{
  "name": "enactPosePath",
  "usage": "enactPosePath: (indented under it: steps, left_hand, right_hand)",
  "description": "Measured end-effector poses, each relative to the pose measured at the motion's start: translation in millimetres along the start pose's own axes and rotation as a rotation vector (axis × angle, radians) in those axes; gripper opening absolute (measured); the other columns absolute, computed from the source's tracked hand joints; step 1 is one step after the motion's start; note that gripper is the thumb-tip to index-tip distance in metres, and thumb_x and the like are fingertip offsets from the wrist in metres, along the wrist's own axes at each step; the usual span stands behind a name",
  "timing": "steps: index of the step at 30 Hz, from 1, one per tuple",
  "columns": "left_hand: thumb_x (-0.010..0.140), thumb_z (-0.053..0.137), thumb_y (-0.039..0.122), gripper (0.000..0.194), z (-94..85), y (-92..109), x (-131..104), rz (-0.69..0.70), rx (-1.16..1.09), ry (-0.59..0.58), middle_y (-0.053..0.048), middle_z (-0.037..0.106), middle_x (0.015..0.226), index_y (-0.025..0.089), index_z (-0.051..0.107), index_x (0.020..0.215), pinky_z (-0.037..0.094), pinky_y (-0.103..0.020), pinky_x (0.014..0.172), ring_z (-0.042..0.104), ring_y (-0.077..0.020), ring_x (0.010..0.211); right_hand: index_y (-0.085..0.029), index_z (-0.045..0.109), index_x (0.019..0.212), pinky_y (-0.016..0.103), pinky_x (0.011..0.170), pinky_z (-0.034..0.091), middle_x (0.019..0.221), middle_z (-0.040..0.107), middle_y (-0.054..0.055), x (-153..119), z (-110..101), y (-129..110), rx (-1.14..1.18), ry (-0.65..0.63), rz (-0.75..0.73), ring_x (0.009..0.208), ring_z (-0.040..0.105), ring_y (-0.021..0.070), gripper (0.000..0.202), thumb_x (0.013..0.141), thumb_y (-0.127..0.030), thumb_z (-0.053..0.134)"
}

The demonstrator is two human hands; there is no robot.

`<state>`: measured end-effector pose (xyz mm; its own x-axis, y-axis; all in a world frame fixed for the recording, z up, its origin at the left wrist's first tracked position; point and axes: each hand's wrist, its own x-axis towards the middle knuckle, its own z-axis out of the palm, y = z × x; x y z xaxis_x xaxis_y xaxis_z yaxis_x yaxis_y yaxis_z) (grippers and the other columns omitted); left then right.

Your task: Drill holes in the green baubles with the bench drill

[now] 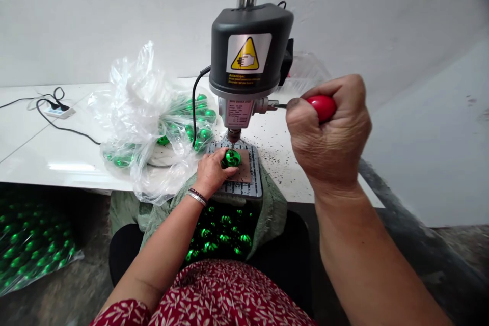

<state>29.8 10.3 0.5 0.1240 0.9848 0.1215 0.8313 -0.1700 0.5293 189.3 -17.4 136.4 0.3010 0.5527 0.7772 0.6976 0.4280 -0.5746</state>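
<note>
My left hand (212, 170) grips a shiny green ball (231, 158) from its left side, on a brown board (244, 170) lying on the grey drill base (256, 183). Right above the ball is the bit and chuck (234, 136) of a small bench drill press (250, 51); whether the bit touches the ball I cannot tell. Raised at the right, my right hand (330, 135) is closed around the red knob (321, 108) of the drill's feed lever. Part of the knob is hidden by the fingers.
Clear plastic bags (141, 97) with several green balls (204, 114) lie left of the drill on the white table (49, 147). A power strip (59, 109) and cables are farther left. More green balls (225, 237) sit in my lap; a large bag of them (34, 239) is on the floor.
</note>
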Motion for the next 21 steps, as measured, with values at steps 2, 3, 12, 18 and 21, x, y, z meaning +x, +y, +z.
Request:
enactPosePath:
  steps: [2, 3, 12, 18, 21]
  left_hand:
    - [0.073, 0.077, 0.036, 0.06, 1.1, -1.2, 0.3, 0.006, 0.002, 0.008, -0.006, 0.067, 0.126, 0.024, 0.06, 0.13, 0.046, -0.038, 0.094, 0.059, -0.0273, 0.106]
    - [0.073, 0.077, 0.036, 0.06, 1.6, -1.8, 0.3, 0.008, 0.003, 0.011, -0.005, 0.067, 0.126, 0.024, 0.06, 0.129, 0.045, -0.038, 0.094, 0.059, -0.0272, 0.105]
    - [0.074, 0.075, 0.039, 0.061, 5.4, -6.6, -1.3, 0.025, 0.001, 0.02, -0.007, 0.069, 0.12, 0.023, 0.058, 0.131, 0.046, -0.038, 0.091, 0.058, -0.0283, 0.102]
    - [0.074, 0.074, 0.041, 0.062, 4.6, -5.9, -1.7, -0.013, -0.022, -0.004, -0.005, 0.072, 0.109, 0.025, 0.057, 0.132, 0.046, -0.038, 0.089, 0.059, -0.0288, 0.1]
    - [0.074, 0.074, 0.044, 0.062, 4.9, -6.3, -1.2, -0.026, -0.036, -0.012, -0.005, 0.072, 0.106, 0.026, 0.058, 0.131, 0.045, -0.039, 0.088, 0.06, -0.0298, 0.1]
  right_hand:
    - [-0.02, 0.042, 0.074, 0.023, 0.057, 0.037, 0.063, 0.044, -0.004, -2.8, -0.6, 0.4, 0.0, -0.008, -0.016, 0.057, 0.037, 0.0067, 0.012, 0.077, -0.027, 0.052]
    - [-0.02, 0.042, 0.074, 0.022, 0.056, 0.037, 0.062, 0.043, -0.004, -4.4, -0.8, 0.8, 0.002, -0.01, -0.022, 0.056, 0.037, 0.0064, 0.012, 0.077, -0.026, 0.052]
    - [-0.022, 0.042, 0.075, 0.022, 0.055, 0.039, 0.061, 0.046, -0.005, -20.0, 3.7, 9.8, -0.008, 0.042, -0.093, 0.052, 0.041, 0.0068, 0.011, 0.079, -0.028, 0.05]
    - [-0.022, 0.046, 0.08, 0.022, 0.054, 0.04, 0.066, 0.053, -0.004, -39.1, 8.1, 18.6, 0.011, 0.104, -0.163, 0.054, 0.046, 0.0065, 0.008, 0.083, -0.026, 0.053]
    - [-0.022, 0.048, 0.083, 0.021, 0.054, 0.04, 0.067, 0.054, -0.004, -44.5, 11.0, 20.8, 0.016, 0.127, -0.17, 0.054, 0.046, 0.0061, 0.008, 0.084, -0.027, 0.053]
